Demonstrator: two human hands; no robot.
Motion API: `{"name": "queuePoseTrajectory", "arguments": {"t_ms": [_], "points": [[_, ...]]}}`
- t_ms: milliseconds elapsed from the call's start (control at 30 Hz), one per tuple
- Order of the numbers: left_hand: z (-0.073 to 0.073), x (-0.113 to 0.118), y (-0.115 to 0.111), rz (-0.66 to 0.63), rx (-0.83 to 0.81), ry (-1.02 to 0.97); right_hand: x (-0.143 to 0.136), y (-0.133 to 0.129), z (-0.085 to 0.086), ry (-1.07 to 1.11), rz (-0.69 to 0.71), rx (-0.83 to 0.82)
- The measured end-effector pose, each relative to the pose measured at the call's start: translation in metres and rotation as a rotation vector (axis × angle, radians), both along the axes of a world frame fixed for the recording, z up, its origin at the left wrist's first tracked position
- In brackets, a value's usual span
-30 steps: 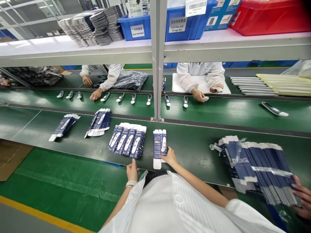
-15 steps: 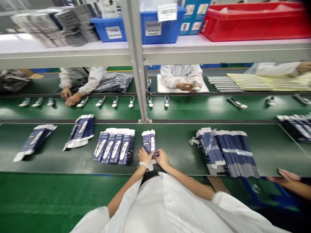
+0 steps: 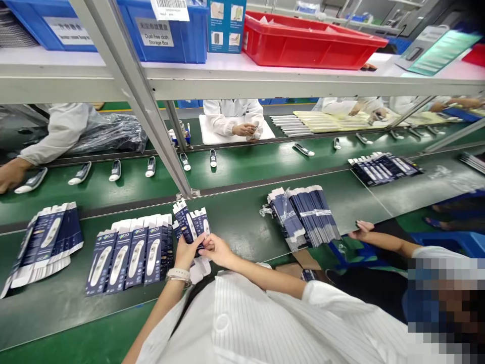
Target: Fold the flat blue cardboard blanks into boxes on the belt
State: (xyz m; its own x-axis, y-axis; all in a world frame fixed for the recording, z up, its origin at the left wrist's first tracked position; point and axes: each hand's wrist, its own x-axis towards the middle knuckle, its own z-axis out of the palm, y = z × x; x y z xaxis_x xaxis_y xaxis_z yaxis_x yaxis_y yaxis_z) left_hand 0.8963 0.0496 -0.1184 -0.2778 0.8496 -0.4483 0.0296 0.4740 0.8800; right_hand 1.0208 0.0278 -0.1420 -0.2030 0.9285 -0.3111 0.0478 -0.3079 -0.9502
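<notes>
My left hand (image 3: pixel 187 254), with a pale band on its wrist, is closed around a dark blue thermometer carton (image 3: pixel 184 221) with white end flaps. More cartons of the same kind (image 3: pixel 200 222) stand right behind it, fanned apart. Against their lower right edge, my right hand (image 3: pixel 217 250) is closed, its thumb and fingers pinching a carton; its fingertips are partly hidden. White flaps (image 3: pixel 199 269) stick out below my hands. Just left of my left hand, a row of upright-printed cartons (image 3: pixel 131 255) lies side by side on the green bench.
Farther left lies a fanned pile of cartons (image 3: pixel 49 237). Flat carton bundles (image 3: pixel 303 215) in clear wrap lie to the right, near a co-worker's hand (image 3: pixel 364 230). White-and-grey thermometers (image 3: pixel 212 157) line the belt beyond. A metal post (image 3: pixel 140 96) and shelf edge (image 3: pixel 265 83) stand ahead.
The view has swung right and tilted. Both my hands remain at the cartons, which now show as separate, fanned pieces instead of one block. A co-worker at the right shows more.
</notes>
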Motion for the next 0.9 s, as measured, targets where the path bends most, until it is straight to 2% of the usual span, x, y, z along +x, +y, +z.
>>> {"name": "queuePoseTrajectory", "arguments": {"t_ms": [167,233,300,467,600,700,900], "points": [[0.031,-0.001,-0.010,-0.243,-0.009,-0.225,0.022,0.020,0.035,0.480,0.030,-0.063],[0.040,0.001,-0.014,-0.319,0.030,-0.251,0.027,0.028,0.047,0.512,0.074,-0.066],[0.045,0.002,-0.015,-0.343,0.038,-0.219,0.027,0.032,0.055,0.491,0.060,-0.077],[0.047,0.000,-0.012,-0.359,0.010,-0.084,0.019,0.030,0.058,0.414,-0.181,-0.094],[0.045,-0.005,-0.013,-0.427,0.044,-0.048,0.016,0.028,0.058,0.372,-0.278,-0.076],[0.044,-0.006,-0.017,-0.463,0.146,0.038,0.016,0.030,0.063,0.381,-0.311,-0.033],[0.040,0.002,-0.028,-0.440,0.376,0.436,0.007,0.029,0.080,0.426,-0.392,0.106]]}}
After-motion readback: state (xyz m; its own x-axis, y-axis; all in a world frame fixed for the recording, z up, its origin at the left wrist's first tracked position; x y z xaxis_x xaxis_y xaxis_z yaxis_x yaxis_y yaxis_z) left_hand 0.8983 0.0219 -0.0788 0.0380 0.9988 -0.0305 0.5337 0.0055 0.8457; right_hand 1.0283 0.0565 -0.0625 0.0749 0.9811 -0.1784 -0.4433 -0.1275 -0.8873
